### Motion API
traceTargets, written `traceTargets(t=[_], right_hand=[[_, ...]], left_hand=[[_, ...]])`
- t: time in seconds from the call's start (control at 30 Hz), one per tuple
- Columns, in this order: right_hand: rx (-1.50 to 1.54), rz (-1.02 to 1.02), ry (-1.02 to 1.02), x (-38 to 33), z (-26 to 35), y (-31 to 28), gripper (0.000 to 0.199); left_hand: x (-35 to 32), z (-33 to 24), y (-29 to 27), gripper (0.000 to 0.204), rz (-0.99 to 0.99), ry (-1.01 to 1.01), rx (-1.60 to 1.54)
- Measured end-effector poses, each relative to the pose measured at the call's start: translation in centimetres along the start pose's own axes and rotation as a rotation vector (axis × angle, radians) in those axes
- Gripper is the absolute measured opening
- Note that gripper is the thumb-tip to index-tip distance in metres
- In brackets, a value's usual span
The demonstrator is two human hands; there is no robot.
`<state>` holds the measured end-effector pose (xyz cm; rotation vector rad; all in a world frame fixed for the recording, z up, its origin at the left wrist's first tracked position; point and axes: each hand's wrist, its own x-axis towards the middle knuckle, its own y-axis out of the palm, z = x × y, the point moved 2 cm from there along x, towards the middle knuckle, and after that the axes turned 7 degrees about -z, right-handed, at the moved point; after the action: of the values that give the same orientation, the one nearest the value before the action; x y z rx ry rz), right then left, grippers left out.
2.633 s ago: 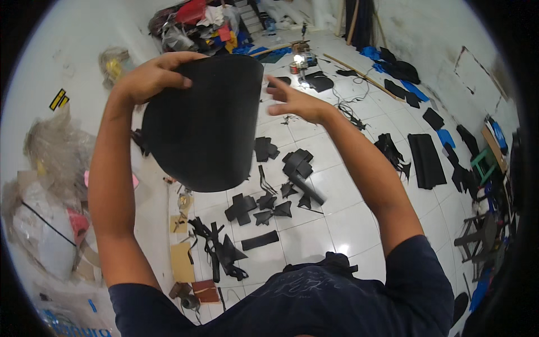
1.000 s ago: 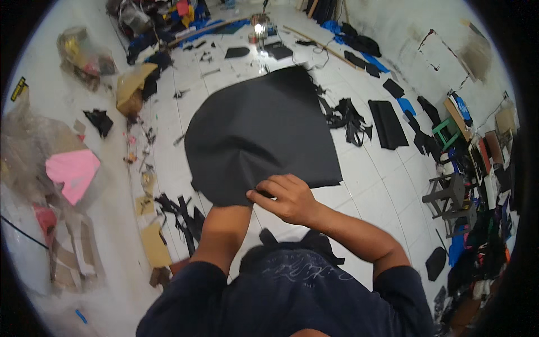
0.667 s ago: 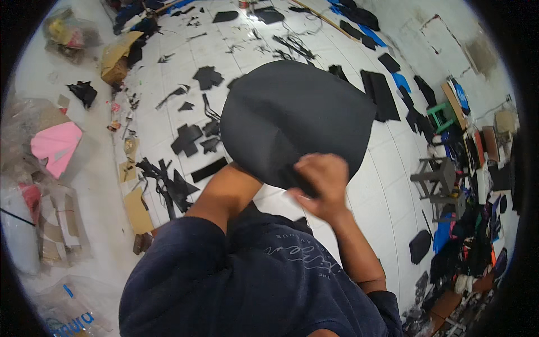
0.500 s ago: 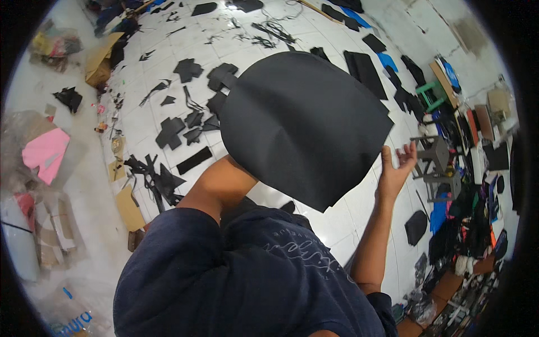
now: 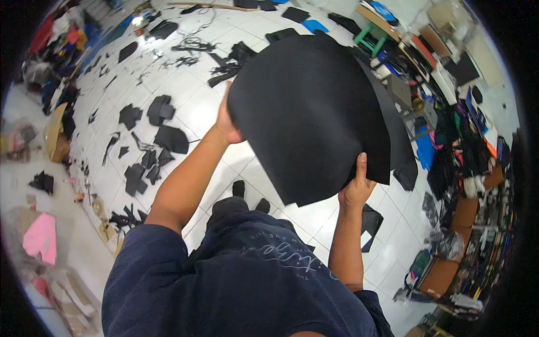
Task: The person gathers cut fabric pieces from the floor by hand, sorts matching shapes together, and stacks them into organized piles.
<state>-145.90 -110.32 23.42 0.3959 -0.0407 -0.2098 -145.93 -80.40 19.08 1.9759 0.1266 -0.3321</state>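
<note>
A large black sheet (image 5: 306,112), rounded at the far end and cut to corners near me, is held up in front of me above the floor. My left hand (image 5: 228,121) grips its left edge, with most of the fingers hidden behind it. At the near right edge my right hand (image 5: 357,188) pinches the sheet, thumb on top and fingers mostly underneath. The sheet bows slightly near that thumb. Another dark layer (image 5: 397,126) shows behind its right edge; I cannot tell whether I hold that too.
Black cut pieces (image 5: 160,109) and thin strips (image 5: 193,42) lie scattered over the white tiled floor (image 5: 224,180). Along the right stand a green stool (image 5: 369,40), a grey stool (image 5: 421,118), cardboard boxes (image 5: 441,278) and piled goods. Plastic-wrapped bundles, one with a pink piece (image 5: 40,238), line the left.
My left hand has come out from beneath the sheet to its left edge. My right hand, open beside the sheet before, now grips it. The view has swung to the right.
</note>
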Motion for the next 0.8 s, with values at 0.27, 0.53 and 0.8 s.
traceTargets(t=[0.27, 0.53, 0.8], right_hand=[[0.174, -0.148, -0.054, 2.1, -1.5, -3.7, 0.039], [0.314, -0.200, 0.060, 2.6, -3.5, -2.4, 0.040], [0.264, -0.248, 0.118, 3.1, -6.1, -1.6, 0.039]], left_hand=[[7.8, -0.3, 3.5, 0.078, 0.254, -0.204, 0.038], [11.9, -1.6, 4.4, 0.043, 0.069, -0.031, 0.517], [16.3, -4.9, 2.6, 0.048, 0.071, -0.080, 0.661]])
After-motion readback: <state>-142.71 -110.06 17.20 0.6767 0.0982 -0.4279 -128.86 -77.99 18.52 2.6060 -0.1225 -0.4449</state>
